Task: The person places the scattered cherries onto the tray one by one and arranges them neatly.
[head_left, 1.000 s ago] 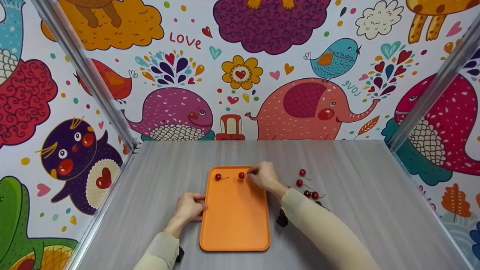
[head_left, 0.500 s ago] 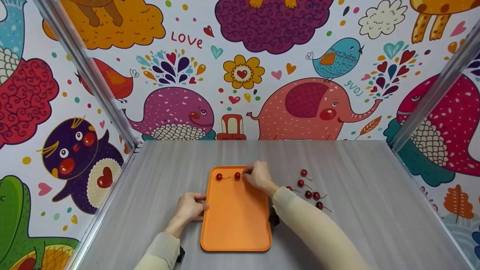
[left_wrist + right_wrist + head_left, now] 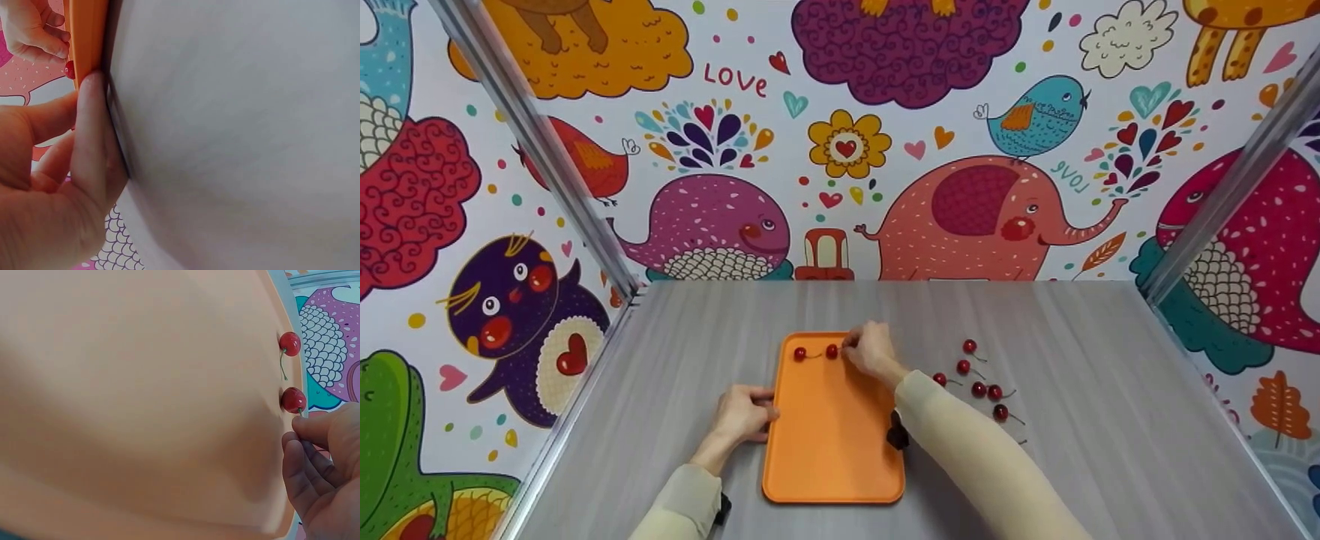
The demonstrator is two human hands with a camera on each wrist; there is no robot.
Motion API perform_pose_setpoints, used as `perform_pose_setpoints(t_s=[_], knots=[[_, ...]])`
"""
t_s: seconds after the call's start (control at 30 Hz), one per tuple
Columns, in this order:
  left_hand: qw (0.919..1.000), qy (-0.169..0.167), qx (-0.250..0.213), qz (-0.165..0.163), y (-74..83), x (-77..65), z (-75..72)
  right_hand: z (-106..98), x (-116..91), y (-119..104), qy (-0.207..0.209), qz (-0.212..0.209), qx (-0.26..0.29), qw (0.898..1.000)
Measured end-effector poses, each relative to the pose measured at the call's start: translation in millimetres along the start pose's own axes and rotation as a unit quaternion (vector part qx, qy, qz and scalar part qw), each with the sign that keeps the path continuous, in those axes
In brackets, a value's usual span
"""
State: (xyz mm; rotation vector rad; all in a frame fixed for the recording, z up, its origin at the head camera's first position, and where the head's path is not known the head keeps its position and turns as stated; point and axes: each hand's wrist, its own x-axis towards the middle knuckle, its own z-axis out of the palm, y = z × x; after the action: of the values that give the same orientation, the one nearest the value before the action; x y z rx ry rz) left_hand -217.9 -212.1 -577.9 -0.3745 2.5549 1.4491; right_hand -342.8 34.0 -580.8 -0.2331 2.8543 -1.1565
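Observation:
An orange tray (image 3: 832, 435) lies lengthwise on the table. My left hand (image 3: 742, 414) holds its left rim; the left wrist view has the thumb over the rim and a finger (image 3: 90, 124) along the outer side. Near the tray's far edge my right hand (image 3: 871, 349) pinches the stem of a red cherry (image 3: 832, 352) between thumb and fingertips. That cherry (image 3: 293, 400) sits on or just above the tray surface; which, I cannot tell. To its left another cherry (image 3: 800, 354) rests on the tray, its stem pointing right.
Several loose cherries (image 3: 979, 390) with stems lie on the grey table (image 3: 1072, 352) right of the tray. The right forearm (image 3: 975, 450) crosses the tray's right edge and partly covers that area. A wall printed with cartoon animals (image 3: 960, 217) stands behind, with metal posts (image 3: 1215, 172) at the corners.
My right hand has shifted slightly left with the cherry, bringing it nearer the other one on the tray. More of the loose cherries now show. The left hand stays on the rim.

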Motion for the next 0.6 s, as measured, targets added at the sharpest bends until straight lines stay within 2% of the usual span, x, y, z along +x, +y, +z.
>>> perform_pose_setpoints(t_s=[0.2, 0.27, 0.43, 0.6], knots=[[1.0, 0.001, 0.0, 0.004, -0.5, -0.1, 0.6, 19.4, 14.5, 23.9, 0.021, -0.04, -0.014, 0.999], [1.0, 0.0, -0.005, 0.005, -0.5, -0.4, 0.7, 20.2, 14.6, 25.2, 0.02, -0.042, -0.012, 0.999], [0.9998, -0.002, -0.018, 0.006, -0.6, -0.7, 1.0, 5.4, 0.6, 3.9, 0.0, -0.017, 0.0, 1.0], [0.9999, -0.003, -0.016, -0.001, -0.6, -0.7, 0.5, 4.6, -1.5, -1.1, 0.002, -0.019, -0.03, 0.999]])
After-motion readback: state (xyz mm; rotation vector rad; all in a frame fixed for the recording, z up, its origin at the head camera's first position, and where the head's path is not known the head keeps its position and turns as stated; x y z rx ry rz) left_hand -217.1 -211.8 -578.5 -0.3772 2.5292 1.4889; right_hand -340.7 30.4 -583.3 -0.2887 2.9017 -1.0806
